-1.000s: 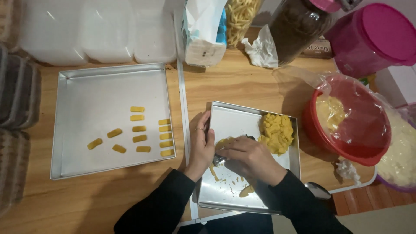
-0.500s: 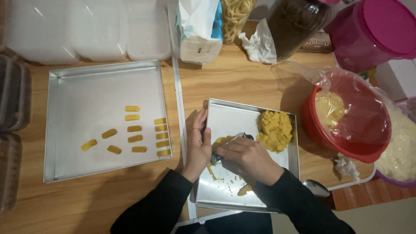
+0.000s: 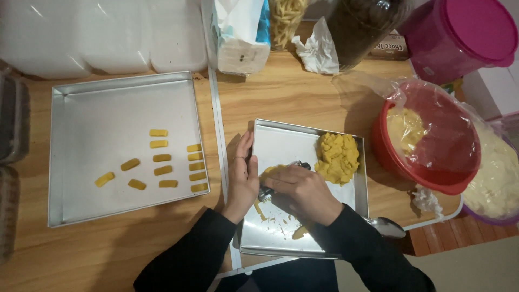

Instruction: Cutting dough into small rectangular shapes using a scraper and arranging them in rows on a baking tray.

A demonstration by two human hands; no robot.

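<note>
A light wooden surface (image 3: 292, 97) with visible grain fills most of the scene, lit warmly from above so that soft shadows fall toward the near edge. At the lower right corner the surface ends, and beyond it lie reddish-brown floor tiles (image 3: 432, 240) and a paler strip of floor (image 3: 476, 267).

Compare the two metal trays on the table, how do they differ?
The left tray is larger and holds small shaped dough sticks in rows; the right tray is smaller and holds a rough dough lump and scraps. No hand touches the left tray; the left hand and right hand work over the right tray. Both are shallow, rectangular and silver.
</note>
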